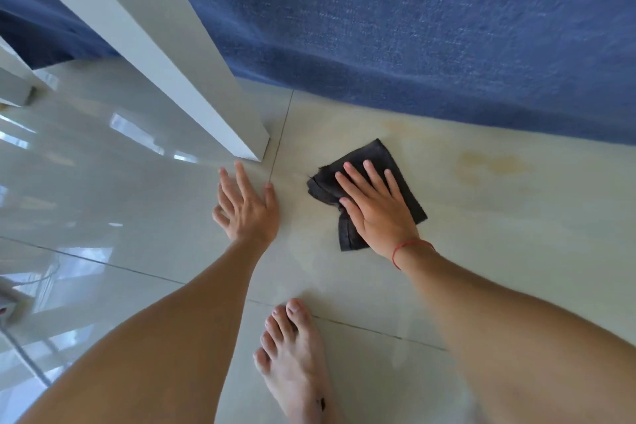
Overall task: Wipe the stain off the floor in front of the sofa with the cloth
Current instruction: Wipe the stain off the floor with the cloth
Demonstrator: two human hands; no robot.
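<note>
A dark grey cloth [375, 151] lies flat on the pale tiled floor [516, 251] in front of the blue sofa [413, 27]. My right hand [375, 206] presses flat on the cloth with fingers spread, a red string around its wrist. A faint yellowish stain [488, 165] marks the tile to the right of the cloth, with a paler patch [406, 126] nearer the sofa's base. My left hand [246, 206] rests flat on the bare floor left of the cloth, fingers apart, holding nothing.
A white table leg [192, 72] slants down to the floor just beyond my left hand. A bare foot [292, 354] stands on the tile between my arms. The sofa's front runs across the top. Glossy tiles stretch to the left.
</note>
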